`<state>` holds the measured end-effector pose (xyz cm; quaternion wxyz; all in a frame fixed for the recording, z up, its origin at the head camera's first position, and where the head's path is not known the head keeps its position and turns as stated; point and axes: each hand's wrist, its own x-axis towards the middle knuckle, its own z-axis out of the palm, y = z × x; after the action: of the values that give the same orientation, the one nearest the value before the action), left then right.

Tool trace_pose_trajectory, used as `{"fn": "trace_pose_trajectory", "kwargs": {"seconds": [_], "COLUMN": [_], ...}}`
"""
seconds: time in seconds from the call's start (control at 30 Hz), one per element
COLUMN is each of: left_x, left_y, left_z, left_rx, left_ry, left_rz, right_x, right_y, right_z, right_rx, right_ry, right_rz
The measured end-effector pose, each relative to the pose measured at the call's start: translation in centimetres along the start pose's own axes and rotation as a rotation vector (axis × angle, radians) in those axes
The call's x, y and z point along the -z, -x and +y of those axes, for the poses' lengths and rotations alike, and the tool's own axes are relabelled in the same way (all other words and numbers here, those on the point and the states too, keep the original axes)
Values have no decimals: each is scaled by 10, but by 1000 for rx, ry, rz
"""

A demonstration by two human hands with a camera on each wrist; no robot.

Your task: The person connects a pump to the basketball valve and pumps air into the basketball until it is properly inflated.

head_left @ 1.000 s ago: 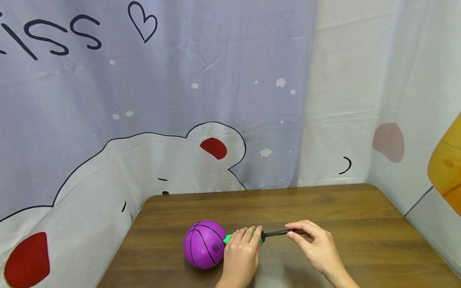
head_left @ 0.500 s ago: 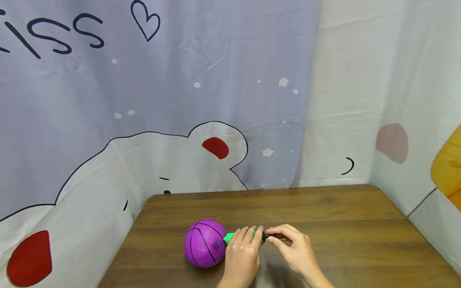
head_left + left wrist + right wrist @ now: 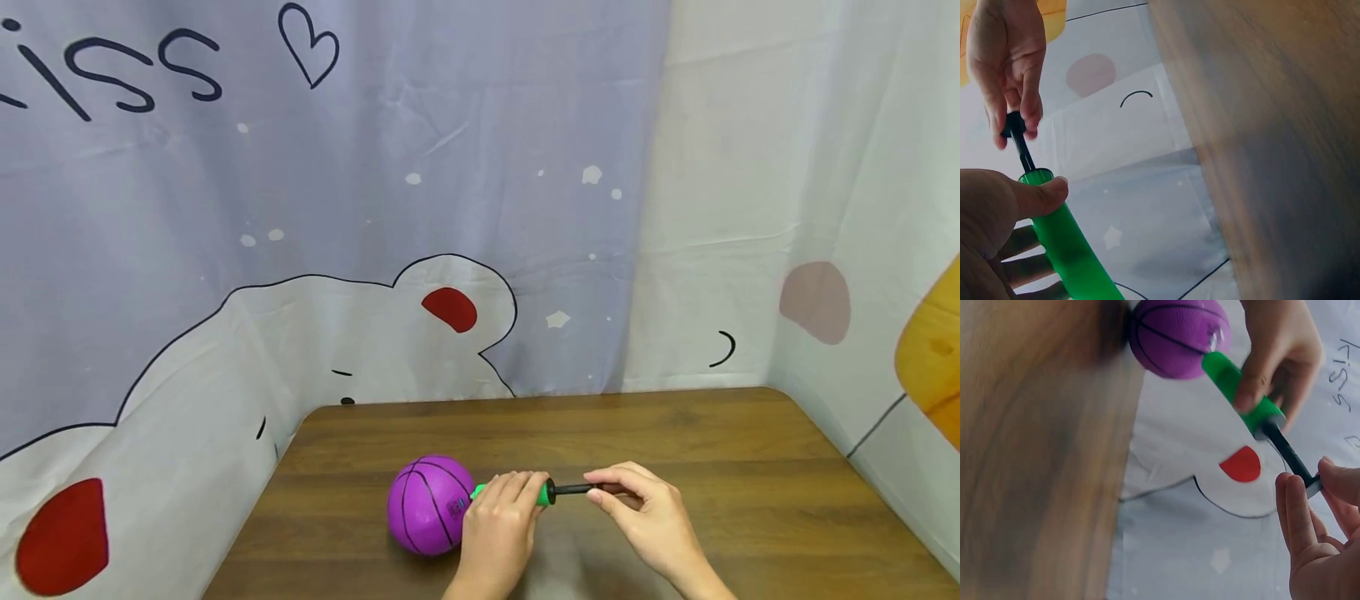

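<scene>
A purple ball (image 3: 429, 507) with black basketball lines rests on the wooden table. Against its right side points the tip of a green hand pump (image 3: 1071, 250). My left hand (image 3: 497, 525) grips the pump's green barrel, thumb on one side and fingers round the other. With thumb and fingertips my right hand (image 3: 651, 518) pinches the black handle (image 3: 1314, 486) at the end of the pump's rod. A stretch of black rod (image 3: 573, 489) shows between barrel and handle. Where the pump's tip meets the ball is too small to make out.
The wooden table (image 3: 720, 442) has its far edge against a printed cloth curtain (image 3: 555, 100), which also hangs along both sides.
Half a second ago my right hand was close to the barrel with the rod pushed in. It has since moved right, drawing the rod out again. The ball has shifted slightly.
</scene>
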<state>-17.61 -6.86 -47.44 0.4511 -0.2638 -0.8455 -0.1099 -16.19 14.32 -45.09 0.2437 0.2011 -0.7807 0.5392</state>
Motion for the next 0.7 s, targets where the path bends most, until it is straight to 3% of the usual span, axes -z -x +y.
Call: {"fn": "trace_pose_trajectory", "kwargs": {"seconds": [0.27, 0.4, 0.7], "left_x": [0, 0, -3], "left_y": [0, 0, -1], "left_z": [-1, -1, 3], "left_rx": [8, 13, -32], "left_ry": [-12, -11, -30], "left_rz": [2, -2, 33], "right_x": [36, 46, 36], "right_y": [-1, 0, 1], "right_z": [-2, -3, 1], "right_rx": [-77, -76, -69], "right_ry": [83, 120, 87], "right_rz": [25, 30, 29]}}
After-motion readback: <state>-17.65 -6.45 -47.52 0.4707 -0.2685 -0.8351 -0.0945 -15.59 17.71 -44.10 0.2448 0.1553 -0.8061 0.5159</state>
